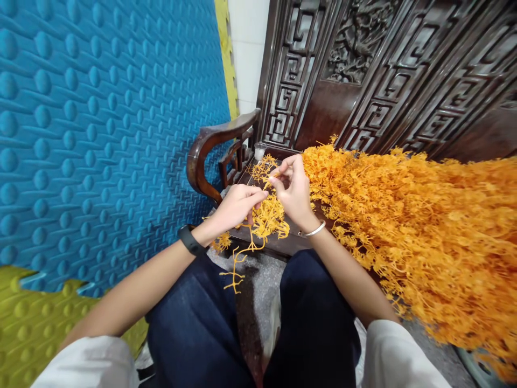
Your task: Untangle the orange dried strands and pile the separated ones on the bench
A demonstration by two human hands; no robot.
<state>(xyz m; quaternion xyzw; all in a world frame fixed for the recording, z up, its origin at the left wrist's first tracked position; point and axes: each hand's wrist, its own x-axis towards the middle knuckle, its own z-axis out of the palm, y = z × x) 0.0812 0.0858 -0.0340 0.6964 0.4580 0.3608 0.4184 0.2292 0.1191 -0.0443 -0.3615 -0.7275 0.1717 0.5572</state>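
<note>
One big heap of orange, branching plastic sprigs point(424, 226) is lying across the dark carved wooden bench point(226, 140), and both forearms are reaching forward over the lap to the heap's near end, just beside the bench's curved armrest. There the right hand point(294, 189) is tilting upward, fingers pinching a sprig tip, while the left hand point(236, 207) is curling palm down, fingertips closing on the one small orange sprig cluster point(266, 218) hanging between the two hands.
</note>
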